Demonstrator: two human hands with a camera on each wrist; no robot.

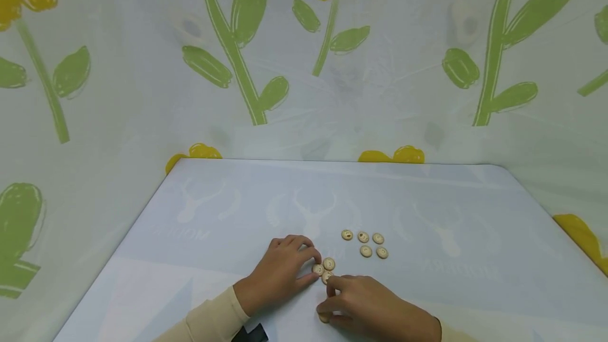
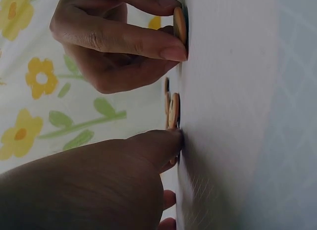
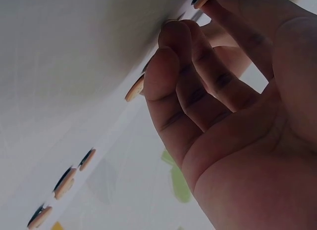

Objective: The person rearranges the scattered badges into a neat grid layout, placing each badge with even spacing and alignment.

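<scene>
Three pale round wooden discs with small dark marks, one of them this wooden disc [image 1: 329,264], lie touching in a small cluster. My left hand [image 1: 287,268] has its index finger and thumb around the leftmost disc [image 1: 317,269] of the cluster, pinching it against the table. Just to the right is my right hand [image 1: 368,305], holding another wooden disc [image 2: 180,26] between thumb and fingers close to the tabletop. One right finger partly covers the cluster's nearest disc [image 1: 326,276]. In the right wrist view, the curled fingers hide most of the cluster.
Several more wooden discs [image 1: 366,250] lie in two loose rows beyond my right hand. The pale printed tabletop [image 1: 214,226] extends to a back edge against a flower-patterned cloth [image 1: 380,110]. A black object [image 1: 252,334] shows by my left sleeve.
</scene>
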